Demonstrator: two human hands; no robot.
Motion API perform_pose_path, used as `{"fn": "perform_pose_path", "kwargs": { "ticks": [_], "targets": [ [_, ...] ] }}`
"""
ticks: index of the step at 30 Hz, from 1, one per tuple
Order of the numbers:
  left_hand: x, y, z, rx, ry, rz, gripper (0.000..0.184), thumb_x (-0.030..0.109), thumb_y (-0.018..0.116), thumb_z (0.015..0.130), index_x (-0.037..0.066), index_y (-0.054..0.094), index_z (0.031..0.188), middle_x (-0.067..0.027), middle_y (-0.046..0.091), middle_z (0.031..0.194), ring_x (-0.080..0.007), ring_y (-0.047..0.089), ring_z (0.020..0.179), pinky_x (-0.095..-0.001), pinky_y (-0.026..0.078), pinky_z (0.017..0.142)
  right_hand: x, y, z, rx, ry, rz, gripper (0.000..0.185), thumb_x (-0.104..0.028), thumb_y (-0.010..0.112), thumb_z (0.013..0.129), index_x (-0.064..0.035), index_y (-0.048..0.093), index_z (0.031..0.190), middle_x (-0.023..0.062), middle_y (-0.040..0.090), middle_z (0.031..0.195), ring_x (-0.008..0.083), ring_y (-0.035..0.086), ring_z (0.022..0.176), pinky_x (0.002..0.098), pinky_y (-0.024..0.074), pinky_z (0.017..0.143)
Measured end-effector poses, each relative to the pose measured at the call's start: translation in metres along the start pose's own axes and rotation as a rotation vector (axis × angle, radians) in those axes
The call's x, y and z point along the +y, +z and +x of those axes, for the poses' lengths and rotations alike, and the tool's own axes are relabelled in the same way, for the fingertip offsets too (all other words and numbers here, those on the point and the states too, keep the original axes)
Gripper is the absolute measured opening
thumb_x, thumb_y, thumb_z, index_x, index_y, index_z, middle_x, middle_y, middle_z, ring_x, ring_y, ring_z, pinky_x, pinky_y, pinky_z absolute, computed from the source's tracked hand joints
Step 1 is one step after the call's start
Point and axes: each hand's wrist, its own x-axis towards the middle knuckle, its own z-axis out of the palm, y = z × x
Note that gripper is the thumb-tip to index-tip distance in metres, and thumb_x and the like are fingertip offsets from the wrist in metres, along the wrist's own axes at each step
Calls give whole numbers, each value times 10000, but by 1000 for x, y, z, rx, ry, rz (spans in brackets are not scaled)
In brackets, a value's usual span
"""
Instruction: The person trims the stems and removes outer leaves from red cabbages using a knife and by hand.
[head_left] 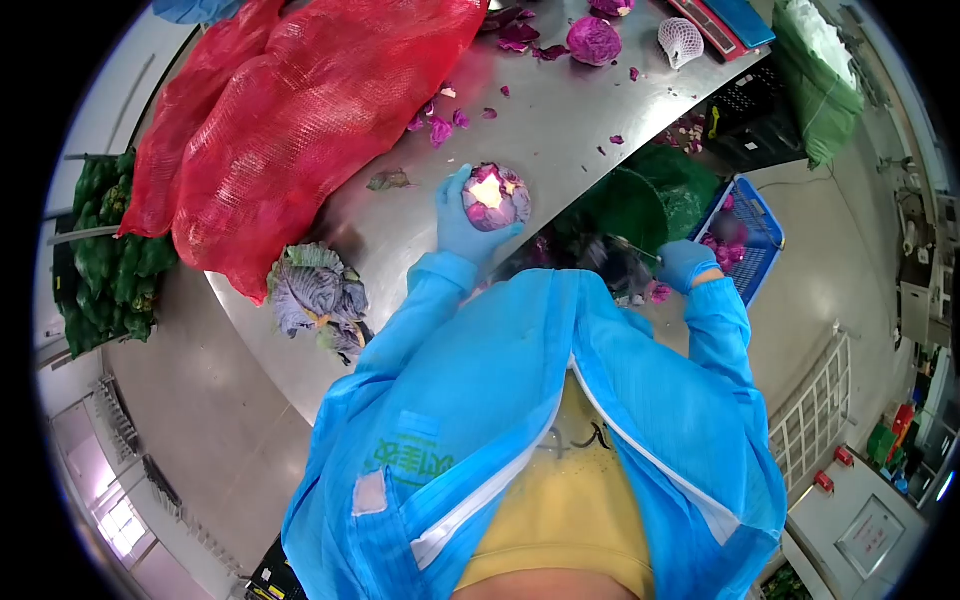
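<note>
My left hand (460, 225), in a blue glove, is wrapped round a red cabbage (508, 208) at the table's near edge. A pale cut patch shows on the cabbage's upper side. Out to the right, beyond the table edge, my gloved right hand (686, 264) is closed on what looks like a knife (640, 251); its thin blade points left and its handle is hidden in my fingers. Below that blade lie dark and purple leaf scraps, partly hidden by my sleeve. Loose outer cabbage leaves (318, 295) lie left of my left forearm.
A large red mesh sack (300, 120) covers the table's left side. More red cabbages (594, 41), leaf bits and a white foam net (681, 42) lie at the far end by a scale (722, 22). A green bag (650, 195) and blue basket (765, 235) stand right.
</note>
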Motion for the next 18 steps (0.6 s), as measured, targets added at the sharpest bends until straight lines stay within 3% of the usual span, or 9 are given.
{"fn": "perform_pose_path", "kwargs": {
  "ticks": [2,4,6,8,10,18],
  "targets": [
    [-4,4,-2,-8,-2,23,1071,405,862,453,66,323,1314,-147,373,1260,-304,395,1158,-393,355,1003,-7,-19,-18,198,-163,2,305,-264,575,777,-133,640,1044,163,642,945,321,621,881,417,495,743],
    [-6,4,-3,16,27,37,1083,396,867,446,72,313,1319,-148,368,1256,-305,391,1160,-389,356,1003,-20,-20,-8,527,-376,252,364,-306,565,821,-155,575,1153,163,641,894,319,624,843,401,495,709],
    [-2,4,-4,23,-1,16,1085,390,869,442,75,312,1318,-149,362,1258,-308,390,1159,-387,355,1004,-64,-13,28,578,-418,903,432,-341,529,869,-153,484,1256,178,635,900,331,617,850,393,492,714],
    [3,5,-7,33,-37,-1,1087,385,872,437,77,311,1317,-151,356,1260,-311,390,1159,-385,354,1004,-115,-29,19,261,-345,1242,508,-411,475,896,-130,415,1314,207,620,978,360,601,890,404,480,755],
    [5,6,-8,35,-66,25,1075,370,873,442,75,313,1311,-153,344,1268,-316,390,1158,-380,352,1009,-144,-15,50,554,-427,1020,588,-469,413,906,-112,326,1365,230,597,1045,386,589,915,437,466,780],
    [12,7,-7,56,-4,125,1052,366,868,458,21,331,1294,-176,342,1287,-323,373,1196,-380,346,1013,-163,-21,61,550,-373,746,632,-540,317,904,-143,271,1394,219,598,1053,395,592,905,462,462,785]
  ]
}}
